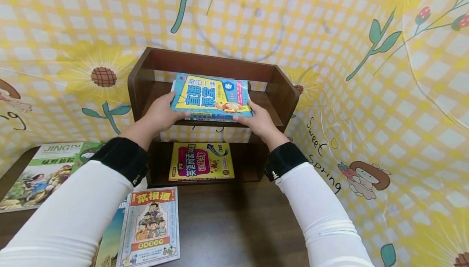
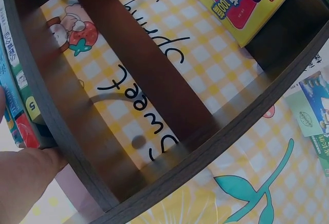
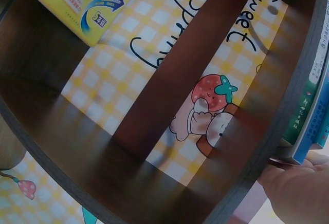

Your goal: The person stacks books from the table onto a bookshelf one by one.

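A small stack of books (image 1: pixel 212 94), topped by a blue and yellow cover, lies at the upper shelf of a dark brown wooden bookshelf (image 1: pixel 139 84). My left hand (image 1: pixel 161 112) grips the stack's left edge, thumb along the front. On the opposite side my right hand (image 1: pixel 260 122) holds the right edge the same way. Several book spines (image 3: pixel 311 106) show beside the shelf board in the right wrist view, right above the hand. In the left wrist view the thumb is at the lower corner of the spines (image 2: pixel 23 95). The fingers beneath the stack are hidden.
On the lower shelf lies a yellow book (image 1: pixel 201 161) with a pink panel. A book with cartoon figures (image 1: pixel 154 226) rests on the dark table (image 1: pixel 220 222), overlapping another book. Further left are a magazine (image 1: pixel 47 173) and a green book. Patterned cloth (image 1: pixel 329 88) covers the walls.
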`<action>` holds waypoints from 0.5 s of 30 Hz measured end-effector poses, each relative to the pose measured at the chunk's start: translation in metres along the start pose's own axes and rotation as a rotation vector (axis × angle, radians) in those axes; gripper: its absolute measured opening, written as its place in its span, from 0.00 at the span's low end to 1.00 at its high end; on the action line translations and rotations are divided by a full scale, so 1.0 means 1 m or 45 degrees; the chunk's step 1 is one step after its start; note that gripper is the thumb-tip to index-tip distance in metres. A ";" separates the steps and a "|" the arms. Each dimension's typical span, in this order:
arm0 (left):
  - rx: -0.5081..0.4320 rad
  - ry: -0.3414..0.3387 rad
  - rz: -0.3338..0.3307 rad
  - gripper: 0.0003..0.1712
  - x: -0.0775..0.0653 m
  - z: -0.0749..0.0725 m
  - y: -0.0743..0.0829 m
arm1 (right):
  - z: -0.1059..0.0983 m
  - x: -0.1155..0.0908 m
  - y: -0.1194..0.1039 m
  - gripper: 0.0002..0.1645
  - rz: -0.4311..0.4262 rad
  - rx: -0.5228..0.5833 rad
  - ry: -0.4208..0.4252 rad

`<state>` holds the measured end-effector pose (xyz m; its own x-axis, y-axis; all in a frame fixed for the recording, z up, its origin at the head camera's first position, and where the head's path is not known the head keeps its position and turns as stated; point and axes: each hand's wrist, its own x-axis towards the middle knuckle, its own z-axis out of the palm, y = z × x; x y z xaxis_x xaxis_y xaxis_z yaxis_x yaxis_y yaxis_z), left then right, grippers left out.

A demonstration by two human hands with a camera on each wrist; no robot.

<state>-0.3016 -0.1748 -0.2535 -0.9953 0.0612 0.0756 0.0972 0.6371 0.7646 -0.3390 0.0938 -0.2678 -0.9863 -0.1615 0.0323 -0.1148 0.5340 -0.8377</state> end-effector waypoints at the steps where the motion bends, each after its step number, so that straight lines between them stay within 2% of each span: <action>1: 0.000 0.002 0.006 0.38 0.000 0.000 0.000 | 0.000 0.000 0.000 0.52 0.002 0.002 0.000; 9: 0.014 0.015 0.046 0.34 -0.001 0.003 0.000 | 0.001 0.002 -0.001 0.52 0.010 -0.003 0.007; 15: 0.058 0.034 0.042 0.34 -0.001 0.005 -0.001 | 0.003 0.002 0.000 0.52 0.003 -0.073 0.038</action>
<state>-0.3006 -0.1711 -0.2575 -0.9911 0.0624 0.1175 0.1289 0.6697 0.7314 -0.3407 0.0911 -0.2694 -0.9895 -0.1362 0.0473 -0.1185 0.5812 -0.8051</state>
